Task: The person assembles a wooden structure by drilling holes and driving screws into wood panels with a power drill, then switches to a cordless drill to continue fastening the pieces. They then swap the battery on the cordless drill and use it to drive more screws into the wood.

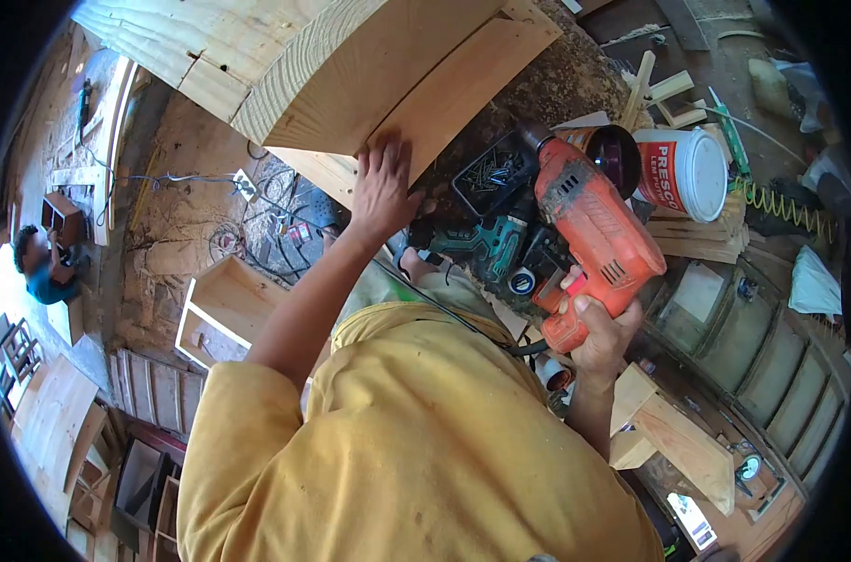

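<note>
We pressed our open left hand [383,187] flat against the wooden panel [351,84]. Our right hand [601,328] gripped the orange drill [589,229], its tip beside a tray of screws [489,173].

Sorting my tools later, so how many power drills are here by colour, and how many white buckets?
Orange drill, in the right hand: 1
Green drill, lying below the wooden piece that the left hand touches: 1
White bucket: 1
Total: 3
</note>
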A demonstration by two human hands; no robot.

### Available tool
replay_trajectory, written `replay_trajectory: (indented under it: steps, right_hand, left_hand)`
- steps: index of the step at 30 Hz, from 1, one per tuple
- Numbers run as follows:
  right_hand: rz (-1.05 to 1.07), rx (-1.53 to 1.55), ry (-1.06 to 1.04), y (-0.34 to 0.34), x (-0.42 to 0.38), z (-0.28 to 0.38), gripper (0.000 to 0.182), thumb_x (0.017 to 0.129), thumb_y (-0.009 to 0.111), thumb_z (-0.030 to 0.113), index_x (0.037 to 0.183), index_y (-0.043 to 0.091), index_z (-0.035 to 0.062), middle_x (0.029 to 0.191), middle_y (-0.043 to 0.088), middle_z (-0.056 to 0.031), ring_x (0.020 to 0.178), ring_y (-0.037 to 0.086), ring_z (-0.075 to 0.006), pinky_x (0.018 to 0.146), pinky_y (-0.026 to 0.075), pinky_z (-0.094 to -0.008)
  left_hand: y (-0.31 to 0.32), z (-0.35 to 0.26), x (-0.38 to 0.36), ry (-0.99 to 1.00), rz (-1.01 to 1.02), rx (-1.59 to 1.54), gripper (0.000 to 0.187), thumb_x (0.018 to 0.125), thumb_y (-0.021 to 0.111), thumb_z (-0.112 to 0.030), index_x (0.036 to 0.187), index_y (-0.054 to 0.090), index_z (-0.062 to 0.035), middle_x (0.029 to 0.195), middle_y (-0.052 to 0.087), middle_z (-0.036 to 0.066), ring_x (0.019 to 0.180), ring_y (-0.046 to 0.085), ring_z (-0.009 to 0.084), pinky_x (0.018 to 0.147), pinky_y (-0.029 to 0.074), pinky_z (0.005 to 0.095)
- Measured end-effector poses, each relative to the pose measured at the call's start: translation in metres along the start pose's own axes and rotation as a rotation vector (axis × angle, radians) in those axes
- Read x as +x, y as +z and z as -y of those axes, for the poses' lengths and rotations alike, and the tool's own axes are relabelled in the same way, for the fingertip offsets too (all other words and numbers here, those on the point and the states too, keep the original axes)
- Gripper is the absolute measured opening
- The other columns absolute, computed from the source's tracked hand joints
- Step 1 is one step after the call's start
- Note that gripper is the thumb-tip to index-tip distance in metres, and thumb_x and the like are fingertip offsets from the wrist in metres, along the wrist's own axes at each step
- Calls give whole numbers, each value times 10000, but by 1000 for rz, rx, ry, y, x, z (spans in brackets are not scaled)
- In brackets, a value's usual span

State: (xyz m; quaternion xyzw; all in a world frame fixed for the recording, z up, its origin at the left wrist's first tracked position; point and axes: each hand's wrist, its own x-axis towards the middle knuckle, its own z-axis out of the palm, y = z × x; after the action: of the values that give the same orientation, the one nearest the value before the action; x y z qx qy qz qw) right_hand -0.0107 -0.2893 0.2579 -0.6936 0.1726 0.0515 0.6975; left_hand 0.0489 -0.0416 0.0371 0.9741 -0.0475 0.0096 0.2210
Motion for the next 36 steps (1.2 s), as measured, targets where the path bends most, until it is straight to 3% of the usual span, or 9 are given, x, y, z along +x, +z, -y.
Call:
replay_trajectory:
  steps: [3,6,9,12,15,18,24,33,36]
  right_hand:
    - [-17,-19,10,-1,-5,0,485,705,603,-19,1177,498,-55,981,619,-164,684,610,-177,631,527,-319]
    - [-52,-25,-9,-7,-10,-3,482,704,599,-24,1175,498,-43,977,623,-153,699,609,-174,627,524,-313]
    - [-65,-64,-13,-17,-13,-6,501,716,606,22,1191,488,-87,980,609,-189,685,604,-188,621,522,-309]
    - [-9,-21,-54,-25,-11,-8,498,722,613,21,1191,486,-87,995,611,-192,688,604,-188,621,522,-313]
    - [-22,25,-33,-30,-9,-5,479,706,602,-23,1175,503,-32,962,630,-138,695,605,-161,619,519,-304]
    - [-20,42,-36,-35,-7,-5,473,707,612,-22,1168,508,-34,955,631,-138,688,606,-160,618,519,-303]
    - [-32,59,-3,-39,-3,-7,505,708,624,-23,1196,498,-47,981,636,-156,715,621,-168,641,533,-308]
    - [12,89,-48,-53,4,-15,544,721,639,-19,1236,469,-52,1037,620,-176,792,641,-197,662,548,-322]
    - [20,94,-36,-57,4,-16,564,719,644,-23,1250,456,-47,1042,615,-176,815,640,-204,669,548,-324]
  left_hand:
    - [20,-3,36,-26,-143,-116,858,683,755,-305,1411,380,-48,1487,333,158,1384,282,340,1124,216,508]
    - [23,-18,49,-158,-105,16,853,695,735,-292,1421,361,-46,1493,326,142,1392,271,317,1115,215,521]
    - [26,-21,48,-162,-94,79,816,725,698,-311,1422,359,-57,1502,313,130,1405,258,274,1095,249,496]
    - [31,-22,42,-193,-97,23,821,721,699,-303,1424,356,-53,1510,305,113,1406,255,268,1075,244,535]
    - [35,-23,38,-208,-137,52,822,711,706,-303,1419,365,-62,1506,308,108,1404,256,271,1060,213,579]
    - [39,-24,37,-244,-219,43,866,678,749,-309,1432,373,-110,1500,333,112,1395,274,307,1068,172,582]
    - [29,-26,42,-282,-158,1,883,634,767,-318,1426,402,-176,1502,325,133,1411,248,321,1081,149,584]
    - [32,-31,32,-350,-143,13,834,655,761,-347,1413,456,-181,1492,319,158,1397,244,369,1098,141,572]
    - [31,-27,40,-271,-168,61,791,657,767,-329,1382,492,-176,1469,335,171,1369,260,386,1096,155,565]
